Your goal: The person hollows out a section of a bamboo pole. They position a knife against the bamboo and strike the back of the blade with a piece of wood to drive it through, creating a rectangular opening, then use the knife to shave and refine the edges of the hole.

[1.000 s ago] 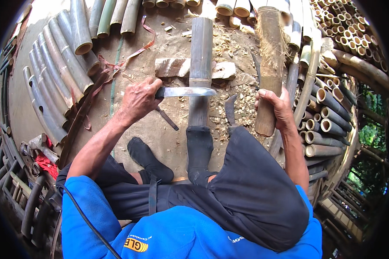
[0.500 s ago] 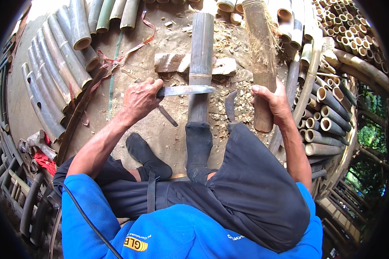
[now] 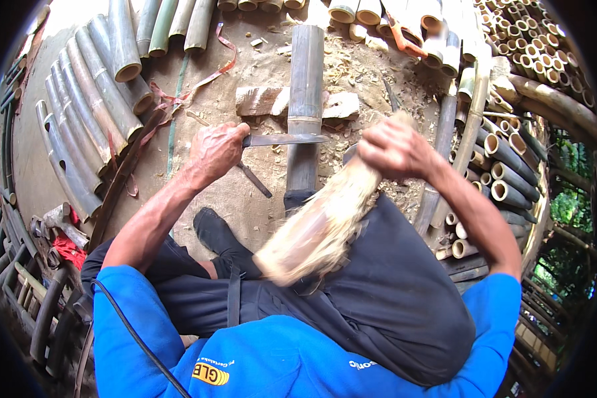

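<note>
My left hand (image 3: 213, 151) is closed round the handle of a knife (image 3: 290, 139), its blade lying flat-looking across a thick bamboo tube (image 3: 306, 83). The tube rests over a rough wooden block (image 3: 264, 101), its near end by my sock-covered foot. In my closed right hand (image 3: 398, 149) is a wooden club (image 3: 312, 242) with a badly frayed side. Its wide end tilts down toward my lap, covering part of my feet, and is slightly blurred. Below my left hand a thin dark rod (image 3: 254, 180) lies on the ground.
Bamboo tubes (image 3: 86, 106) lie in rows on the left, and more stacked tubes (image 3: 501, 169) stand on the right. Wood chips (image 3: 345, 69) litter the ground. An orange-handled tool (image 3: 406, 41) lies at the far right. A red strap (image 3: 205, 76) trails at the left.
My right hand has turned over and moved left, swinging the club from upright on the right down across my lap. The knife and left hand have stayed nearly still. The orange-handled tool has come into view.
</note>
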The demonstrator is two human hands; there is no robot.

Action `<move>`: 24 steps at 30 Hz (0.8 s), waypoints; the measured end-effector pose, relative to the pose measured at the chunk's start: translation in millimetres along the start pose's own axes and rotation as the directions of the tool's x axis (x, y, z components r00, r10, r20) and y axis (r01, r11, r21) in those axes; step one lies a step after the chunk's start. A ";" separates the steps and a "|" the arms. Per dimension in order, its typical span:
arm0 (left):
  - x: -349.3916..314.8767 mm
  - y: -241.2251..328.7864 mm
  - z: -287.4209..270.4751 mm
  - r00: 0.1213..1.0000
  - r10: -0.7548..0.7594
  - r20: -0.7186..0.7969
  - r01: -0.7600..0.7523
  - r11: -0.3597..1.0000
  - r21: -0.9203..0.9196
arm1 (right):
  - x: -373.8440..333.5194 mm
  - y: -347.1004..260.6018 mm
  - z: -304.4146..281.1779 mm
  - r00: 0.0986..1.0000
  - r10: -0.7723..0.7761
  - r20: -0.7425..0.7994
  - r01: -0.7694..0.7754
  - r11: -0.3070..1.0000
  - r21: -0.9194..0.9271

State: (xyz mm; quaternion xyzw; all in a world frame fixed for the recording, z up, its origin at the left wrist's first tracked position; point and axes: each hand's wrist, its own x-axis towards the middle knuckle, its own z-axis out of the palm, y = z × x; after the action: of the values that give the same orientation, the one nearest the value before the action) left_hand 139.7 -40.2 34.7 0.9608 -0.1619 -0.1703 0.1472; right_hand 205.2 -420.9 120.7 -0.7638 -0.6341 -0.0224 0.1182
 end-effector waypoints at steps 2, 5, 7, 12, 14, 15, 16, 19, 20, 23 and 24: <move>2.9 2.8 0.0 1.000 0.011 -0.007 -0.011 1.000 0.023 | -4.3 32.2 7.3 0.867 0.347 0.357 -0.311 0.938 -0.155; -5.7 -3.0 5.6 0.997 0.017 -0.070 -0.010 0.995 0.100 | 12.7 -7.3 4.2 0.884 0.283 0.371 -0.294 0.955 -0.029; -2.5 -5.8 4.6 0.995 0.019 -0.101 -0.009 0.995 0.101 | 16.5 -11.7 -5.2 0.942 0.001 0.336 -0.030 0.996 0.081; -5.6 -8.5 13.6 0.992 0.026 -0.126 -0.012 0.994 0.110 | 20.8 -1.3 5.4 0.779 0.461 0.424 -0.441 0.885 -0.152; -2.9 -8.9 11.2 0.991 0.031 -0.132 -0.017 0.994 0.110 | 19.7 -27.6 3.8 0.944 0.180 0.275 -0.209 0.975 0.080; -0.6 -9.5 9.4 0.991 0.029 -0.134 -0.013 0.993 0.114 | 20.5 -26.6 -1.1 0.958 -0.028 0.286 -0.003 0.994 0.108; 2.2 -2.2 12.5 0.991 0.047 -0.123 -0.034 0.994 0.101 | 5.0 -11.3 8.1 0.996 -0.078 0.044 0.073 0.991 0.110; 0.5 -1.8 15.8 0.995 0.028 -0.100 -0.018 0.995 0.099 | 2.1 24.1 6.2 0.818 0.421 0.391 -0.369 0.907 -0.204; 0.5 -5.3 13.6 0.995 0.003 -0.099 0.006 0.996 0.093 | 10.7 4.1 7.1 0.791 0.460 0.402 -0.410 0.888 -0.208; 0.3 -5.5 12.6 0.993 0.018 -0.113 -0.007 0.995 0.096 | 19.5 -31.7 -3.9 0.956 0.019 0.292 -0.047 0.995 0.092; 2.3 -5.8 12.3 0.995 0.010 -0.104 0.000 0.995 0.098 | 18.7 -13.0 0.4 0.996 -0.093 0.006 0.092 0.993 0.078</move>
State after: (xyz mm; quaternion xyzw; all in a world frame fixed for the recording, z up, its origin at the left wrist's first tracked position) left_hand 138.7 -38.6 21.1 0.9740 -0.1647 -0.1114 0.1086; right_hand 196.0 -400.6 125.7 -0.7287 -0.6696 0.0004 0.1437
